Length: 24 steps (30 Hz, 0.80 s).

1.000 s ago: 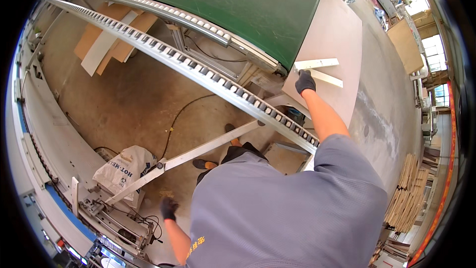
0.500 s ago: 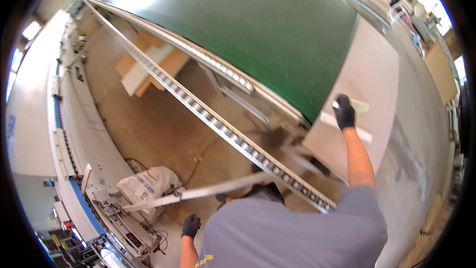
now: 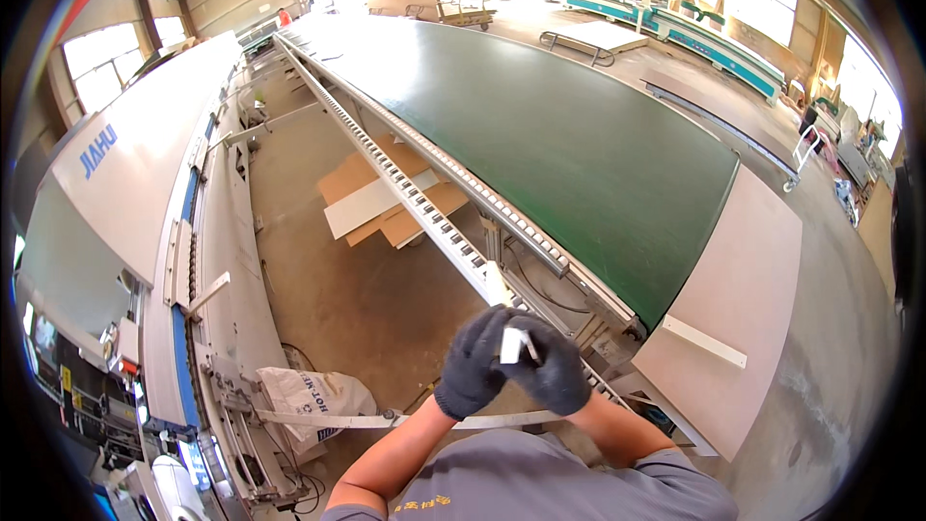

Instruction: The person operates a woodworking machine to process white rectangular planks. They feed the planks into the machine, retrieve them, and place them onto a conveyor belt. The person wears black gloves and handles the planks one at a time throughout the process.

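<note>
In front of my chest my two black-gloved hands are together, above the narrow roller rail (image 3: 424,207). My left hand (image 3: 467,371) is closed round a pale flat strip (image 3: 495,282), whose end sticks up beyond the fingers. My right hand (image 3: 555,371) is closed beside it, with a small white piece (image 3: 510,345) at its fingers; what kind of thing this is, I cannot make out. The fingers partly cover both. To the right, another white strip (image 3: 704,341) lies flat on a pinkish-grey board (image 3: 762,260).
A wide green conveyor belt (image 3: 569,164) runs away ahead, edged by small rollers. At left stands a long machine (image 3: 217,280). A white sack (image 3: 318,396) sits by its base, near a metal crossbar (image 3: 367,420). Loose panels (image 3: 371,203) lie under the rail.
My right hand has come back from the board to my chest, and my left hand has risen to meet it. One pale strip has left the board. The view has tilted up.
</note>
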Available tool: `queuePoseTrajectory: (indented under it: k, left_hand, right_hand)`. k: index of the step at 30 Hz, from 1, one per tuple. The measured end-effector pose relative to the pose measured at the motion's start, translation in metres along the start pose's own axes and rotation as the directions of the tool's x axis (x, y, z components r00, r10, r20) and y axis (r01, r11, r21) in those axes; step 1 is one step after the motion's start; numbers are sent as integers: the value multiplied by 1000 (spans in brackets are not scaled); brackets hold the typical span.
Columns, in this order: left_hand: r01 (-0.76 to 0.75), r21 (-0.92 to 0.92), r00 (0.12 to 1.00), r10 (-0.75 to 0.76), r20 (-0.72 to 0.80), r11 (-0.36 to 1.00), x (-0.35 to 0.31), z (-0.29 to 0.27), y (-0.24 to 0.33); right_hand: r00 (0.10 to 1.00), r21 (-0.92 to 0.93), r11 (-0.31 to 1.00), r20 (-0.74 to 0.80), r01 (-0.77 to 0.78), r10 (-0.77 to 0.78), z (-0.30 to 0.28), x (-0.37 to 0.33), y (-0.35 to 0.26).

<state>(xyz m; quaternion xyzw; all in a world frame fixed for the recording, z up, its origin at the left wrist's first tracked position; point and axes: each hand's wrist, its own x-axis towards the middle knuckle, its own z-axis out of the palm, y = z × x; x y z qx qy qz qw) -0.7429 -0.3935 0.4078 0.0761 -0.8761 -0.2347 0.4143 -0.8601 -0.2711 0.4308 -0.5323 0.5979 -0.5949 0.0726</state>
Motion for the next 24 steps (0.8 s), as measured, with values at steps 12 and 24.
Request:
queuePoseTrajectory:
  k: [12,24]
  left_hand:
    - [332,42,909,-308,-279,942,-119,-87,17]
    - [464,79,829,-402,-389,882,-145,-104,43]
  right_hand:
    - [897,179,982,442,-58,-27,95,-40,-38]
    - [666,149,958,744,-245,54,121,-43,-36]
